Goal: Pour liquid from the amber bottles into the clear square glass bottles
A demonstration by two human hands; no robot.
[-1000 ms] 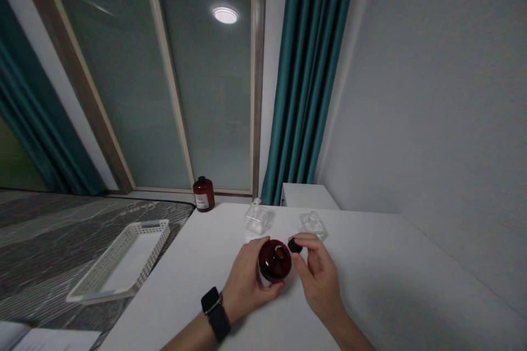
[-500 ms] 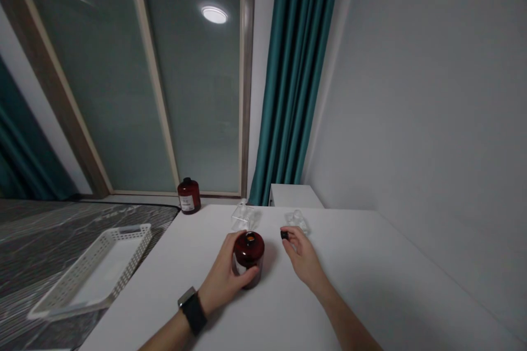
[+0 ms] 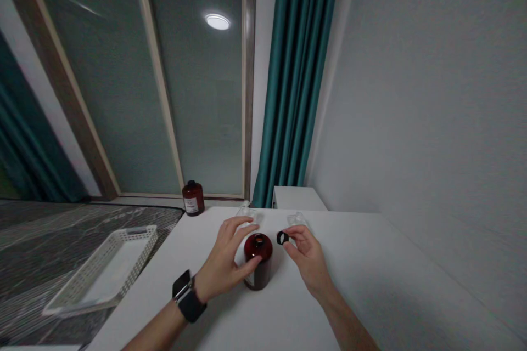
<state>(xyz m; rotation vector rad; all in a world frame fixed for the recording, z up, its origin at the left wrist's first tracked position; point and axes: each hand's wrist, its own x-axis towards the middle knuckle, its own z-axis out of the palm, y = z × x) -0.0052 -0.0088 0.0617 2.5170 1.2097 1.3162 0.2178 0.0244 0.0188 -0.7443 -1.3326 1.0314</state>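
Note:
A dark red-brown bottle [image 3: 258, 255] with a pale label stands upright on the white table, its mouth uncapped. My left hand [image 3: 226, 255], with a black watch on the wrist, is beside the bottle's left side. Its fingers are spread and the thumb lies across the front of the bottle; whether it touches the glass I cannot tell. To the right of the bottle, my right hand [image 3: 307, 255] pinches a small black bottle cap [image 3: 282, 238] between thumb and fingers, its hollow side showing.
A second red-brown bottle [image 3: 193, 198] with a black cap stands at the table's far left corner. Crumpled clear plastic [image 3: 297, 219] lies behind my right hand, with more clear plastic [image 3: 246, 210] behind my left. A white perforated basket [image 3: 150, 238] sits to the left, beyond the table's edge.
My left hand has loosened from around the bottle and its fingers have spread. In my right hand the cap has turned so that its opening shows.

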